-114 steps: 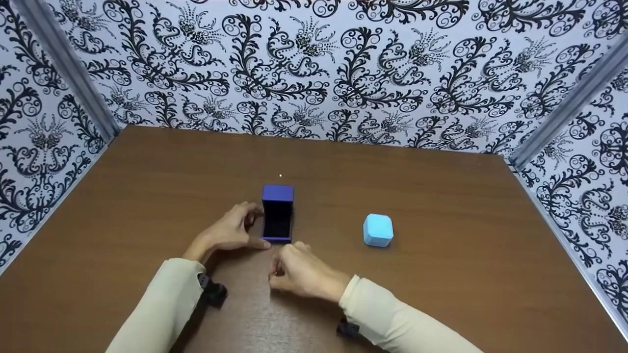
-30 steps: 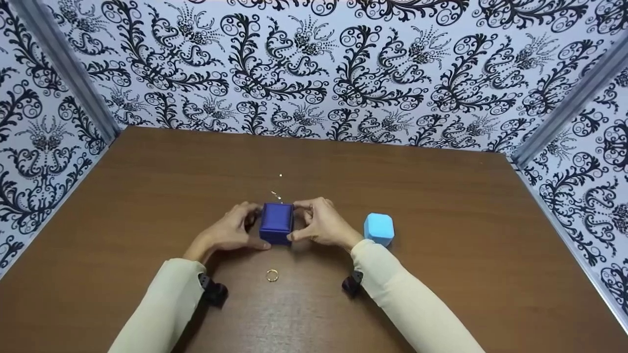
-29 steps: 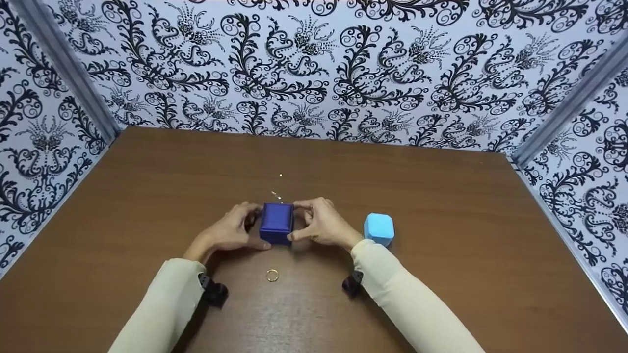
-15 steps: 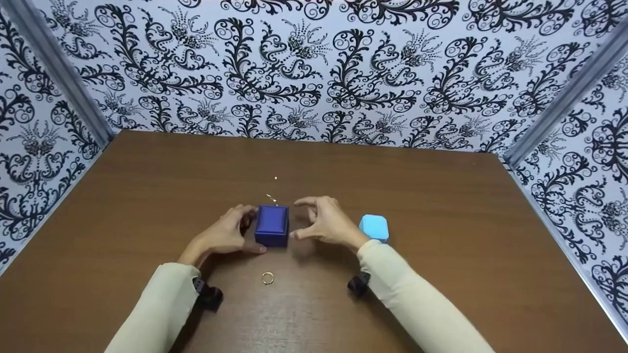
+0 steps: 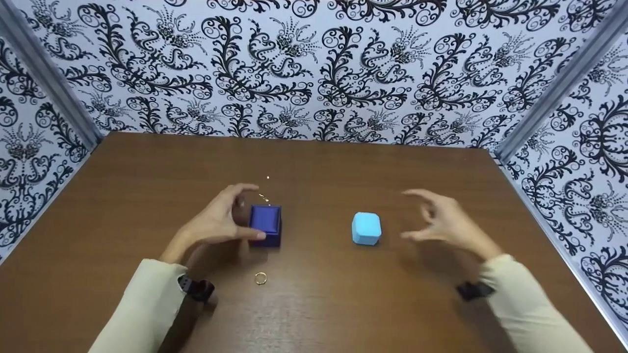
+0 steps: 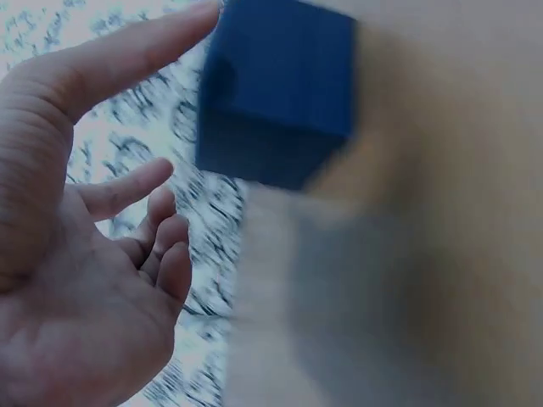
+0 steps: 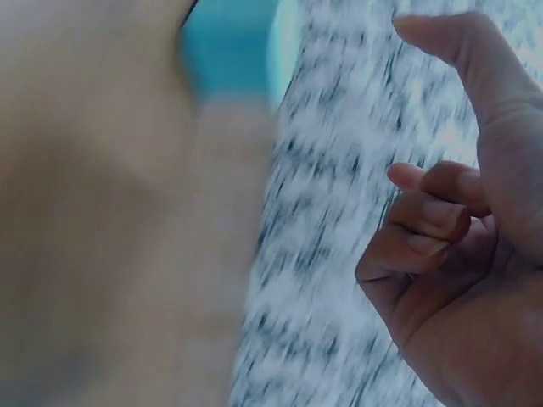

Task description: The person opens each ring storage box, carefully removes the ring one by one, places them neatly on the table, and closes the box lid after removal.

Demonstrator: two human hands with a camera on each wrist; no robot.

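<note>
A closed dark-blue ring box (image 5: pixel 265 223) stands left of the middle of the table. My left hand (image 5: pixel 216 218) is beside it, thumb and index finger spread apart, the thumb overlapping the box's front in the head view. In the left wrist view the thumb tip reaches the edge of the blue box (image 6: pixel 280 76). To the right of a light-blue ring box (image 5: pixel 366 228), which is also closed, my right hand (image 5: pixel 444 223) hovers with thumb and index finger apart and nothing between them. A gold ring (image 5: pixel 261 278) lies in front of the dark-blue box.
Behind the dark-blue box a thin, shiny gold piece (image 5: pixel 264 197) lies on the brown table (image 5: pixel 314 304), with a tiny bright dot (image 5: pixel 268 177) farther back. A patterned wall (image 5: pixel 304 63) encloses the table at the back and sides.
The dark-blue box was open, then its lid came down with both hands at it. The gold ring now lies uncovered. My right hand has moved right, past the light-blue box; the left has loosened.
</note>
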